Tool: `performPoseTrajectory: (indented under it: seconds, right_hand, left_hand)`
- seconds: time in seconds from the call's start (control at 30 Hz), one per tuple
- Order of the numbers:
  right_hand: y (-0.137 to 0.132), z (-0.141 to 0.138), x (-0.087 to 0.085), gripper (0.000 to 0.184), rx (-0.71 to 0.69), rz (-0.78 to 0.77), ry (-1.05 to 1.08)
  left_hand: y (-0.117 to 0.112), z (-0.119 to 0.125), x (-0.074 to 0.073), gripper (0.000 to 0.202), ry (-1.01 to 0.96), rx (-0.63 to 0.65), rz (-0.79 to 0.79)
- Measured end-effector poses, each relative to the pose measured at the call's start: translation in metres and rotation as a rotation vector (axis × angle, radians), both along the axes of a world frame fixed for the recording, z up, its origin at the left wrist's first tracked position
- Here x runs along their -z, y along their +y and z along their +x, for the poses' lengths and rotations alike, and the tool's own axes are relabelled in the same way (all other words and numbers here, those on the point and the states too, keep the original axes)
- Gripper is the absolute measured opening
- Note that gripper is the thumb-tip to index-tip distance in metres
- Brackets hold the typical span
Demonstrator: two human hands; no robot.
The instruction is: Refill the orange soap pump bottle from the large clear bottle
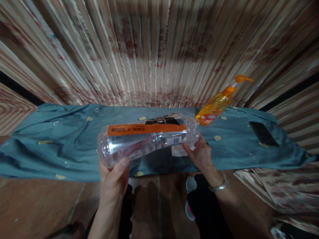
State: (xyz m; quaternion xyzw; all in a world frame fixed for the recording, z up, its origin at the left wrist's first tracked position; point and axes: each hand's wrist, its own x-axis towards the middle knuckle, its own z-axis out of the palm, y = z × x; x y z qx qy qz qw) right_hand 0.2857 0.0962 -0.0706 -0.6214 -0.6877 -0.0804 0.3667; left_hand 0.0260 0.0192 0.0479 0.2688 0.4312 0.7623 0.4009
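A large clear plastic bottle (149, 137) with an orange and silver label is held sideways above the blue-green cloth, slightly higher at its right end. My left hand (116, 177) grips its left end, thumb on the near side and fingers hidden behind. At the other end, my right hand (201, 152) is closed around the lower side, its fingers mostly hidden by the bottle. Something white and flat, like a tissue or paper (177, 151), shows below the bottle beside my right hand; I cannot tell whether the hand touches it.
A pump bottle (215, 106) of orange liquid stands on the cloth behind the right end. A black phone (263, 133) lies farther right. The patterned blue-green cloth (62, 139) covers a long narrow surface. Pleated curtains (149, 59) hang behind; a tiled floor (147, 209) lies below.
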Motion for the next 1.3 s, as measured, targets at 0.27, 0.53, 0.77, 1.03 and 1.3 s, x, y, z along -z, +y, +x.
performPoseTrajectory:
  seconds: [0.27, 0.53, 0.77, 1.03, 1.3]
  right_hand:
    - [0.0003, -0.0001, -0.0006, 0.085, -0.01, -0.047, 0.027]
    - [0.0004, 0.0006, 0.0014, 0.081, -0.013, -0.026, 0.012]
    - [0.0, -0.0007, -0.0007, 0.089, 0.002, -0.032, 0.006]
    - [0.0001, -0.0008, -0.0011, 0.088, 0.006, -0.062, 0.039]
    - [-0.0004, -0.0011, -0.0019, 0.095, 0.011, -0.057, 0.033]
  left_hand:
    - [0.0013, -0.0009, 0.0006, 0.076, 0.015, -0.009, -0.003]
    - [0.0016, -0.0005, 0.0008, 0.076, 0.005, 0.004, 0.0]
    - [0.001, -0.0018, 0.0024, 0.078, 0.013, 0.003, 0.0]
    - [0.0022, -0.0007, 0.0019, 0.08, 0.005, 0.009, 0.011]
    - [0.0005, -0.0018, 0.0034, 0.074, 0.014, 0.001, 0.009]
